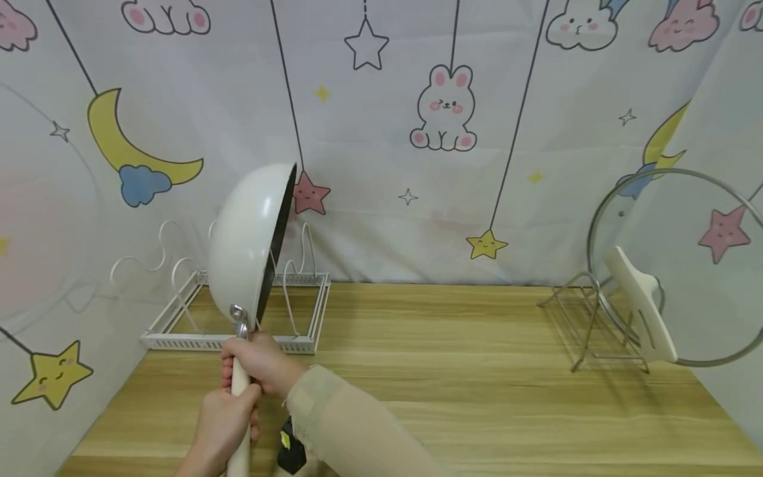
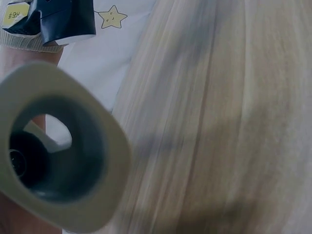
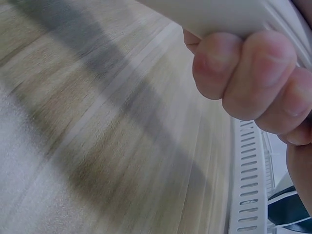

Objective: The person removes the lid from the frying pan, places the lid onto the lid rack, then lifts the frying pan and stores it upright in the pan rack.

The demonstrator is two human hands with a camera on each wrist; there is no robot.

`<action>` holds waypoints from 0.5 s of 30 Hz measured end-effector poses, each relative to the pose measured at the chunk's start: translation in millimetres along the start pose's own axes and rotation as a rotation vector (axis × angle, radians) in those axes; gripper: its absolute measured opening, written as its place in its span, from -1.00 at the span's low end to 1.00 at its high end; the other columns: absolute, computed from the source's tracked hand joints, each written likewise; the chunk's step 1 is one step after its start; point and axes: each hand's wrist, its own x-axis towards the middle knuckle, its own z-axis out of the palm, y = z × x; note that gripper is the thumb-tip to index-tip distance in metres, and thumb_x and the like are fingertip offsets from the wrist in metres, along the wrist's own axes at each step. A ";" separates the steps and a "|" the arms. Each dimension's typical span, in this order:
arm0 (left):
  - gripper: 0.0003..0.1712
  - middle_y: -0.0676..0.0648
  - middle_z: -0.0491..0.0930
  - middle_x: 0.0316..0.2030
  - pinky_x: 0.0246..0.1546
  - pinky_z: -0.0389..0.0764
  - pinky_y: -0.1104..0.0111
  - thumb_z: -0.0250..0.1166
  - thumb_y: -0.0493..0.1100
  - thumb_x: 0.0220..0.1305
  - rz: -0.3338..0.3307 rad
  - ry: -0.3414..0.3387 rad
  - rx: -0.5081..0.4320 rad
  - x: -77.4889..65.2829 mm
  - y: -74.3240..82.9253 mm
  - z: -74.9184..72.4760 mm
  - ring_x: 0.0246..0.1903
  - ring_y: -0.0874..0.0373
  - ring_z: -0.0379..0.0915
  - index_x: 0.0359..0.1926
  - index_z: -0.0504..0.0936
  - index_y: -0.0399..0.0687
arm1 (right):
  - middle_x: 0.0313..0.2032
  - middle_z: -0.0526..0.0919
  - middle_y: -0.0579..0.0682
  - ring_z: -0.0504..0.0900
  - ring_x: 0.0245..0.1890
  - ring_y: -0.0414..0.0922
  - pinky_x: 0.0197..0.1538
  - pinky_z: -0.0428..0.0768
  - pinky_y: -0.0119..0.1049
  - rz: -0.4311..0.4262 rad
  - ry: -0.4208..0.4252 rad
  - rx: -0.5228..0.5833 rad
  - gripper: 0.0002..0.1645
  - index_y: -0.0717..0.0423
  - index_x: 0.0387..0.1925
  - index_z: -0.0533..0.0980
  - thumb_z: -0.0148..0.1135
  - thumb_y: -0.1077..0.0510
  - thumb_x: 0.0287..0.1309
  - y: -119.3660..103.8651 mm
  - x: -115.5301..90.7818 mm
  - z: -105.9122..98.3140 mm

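Observation:
A pan (image 1: 244,238) with a white outside and dark inside is tipped on its side, its bowl raised over the white wire rack (image 1: 232,343). My right hand (image 1: 268,363) grips the pale handle (image 1: 240,381) close to the metal joint. Just below it, my left hand (image 1: 223,417) is wrapped round the same handle. Curled fingers of the right hand (image 3: 258,78) show under the handle in the right wrist view. The handle's hollow end (image 2: 119,161) fills the left side of the left wrist view. Whether the pan touches the rack is hard to tell.
On the right, a metal wire stand (image 1: 587,354) holds a large glass lid (image 1: 703,173) upright, with a white handle (image 1: 646,308) on it. The wooden table (image 1: 447,371) meets a patterned cloth (image 1: 381,146) at the back and both sides.

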 end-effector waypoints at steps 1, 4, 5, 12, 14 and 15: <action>-0.64 0.06 0.40 -0.89 -0.74 0.44 0.31 0.09 -0.16 0.14 -0.004 0.002 0.005 0.1 0.1 -0.1 -0.83 0.14 0.42 -0.76 0.45 -0.14 | -0.81 0.37 -0.10 0.35 -0.81 -0.20 -0.72 0.45 -0.38 0.000 0.003 0.001 -0.73 0.05 -0.83 0.29 0.02 0.30 -0.15 -0.1 -0.2 0.1; -0.65 0.06 0.40 -0.89 -0.74 0.43 0.31 0.09 -0.16 0.14 0.000 -0.001 0.007 0.4 0.7 -0.1 -0.83 0.15 0.42 -0.74 0.45 -0.13 | -0.81 0.37 -0.10 0.35 -0.80 -0.20 -0.72 0.44 -0.38 0.001 0.003 0.007 -0.73 0.05 -0.83 0.29 0.02 0.30 -0.15 -0.7 -0.7 -0.2; -0.66 0.06 0.40 -0.89 -0.75 0.43 0.31 0.09 -0.16 0.14 0.003 -0.002 0.008 0.3 0.8 0.0 -0.83 0.15 0.42 -0.74 0.45 -0.13 | -0.81 0.37 -0.10 0.35 -0.80 -0.20 -0.72 0.44 -0.38 0.000 0.001 0.011 -0.73 0.05 -0.83 0.29 0.02 0.30 -0.15 -0.8 -0.8 -0.5; -0.65 0.06 0.39 -0.91 -0.75 0.41 0.33 0.09 -0.17 0.13 0.028 -0.001 0.027 0.0 -1.9 2.3 -0.84 0.15 0.42 -0.75 0.47 -0.16 | -0.81 0.37 -0.10 0.35 -0.80 -0.21 -0.70 0.44 -0.40 -0.011 -0.001 0.007 -0.73 0.06 -0.82 0.30 0.02 0.32 -0.14 0.8 -1.5 -2.6; -0.64 0.05 0.40 -0.91 -0.74 0.41 0.33 0.10 -0.17 0.13 0.033 0.001 0.038 0.0 -4.2 2.6 -0.83 0.14 0.42 -0.76 0.48 -0.19 | -0.81 0.37 -0.10 0.35 -0.80 -0.21 -0.70 0.44 -0.41 -0.010 -0.005 -0.004 -0.73 0.06 -0.81 0.31 0.02 0.32 -0.13 2.1 -1.9 -2.8; -0.62 0.05 0.40 -0.91 -0.74 0.41 0.33 0.10 -0.17 0.13 0.037 0.002 0.046 -0.3 -5.1 2.6 -0.84 0.14 0.42 -0.77 0.48 -0.20 | -0.81 0.37 -0.10 0.35 -0.80 -0.21 -0.70 0.44 -0.40 -0.007 -0.001 -0.005 -0.73 0.06 -0.81 0.31 0.02 0.32 -0.13 2.7 -2.0 -2.6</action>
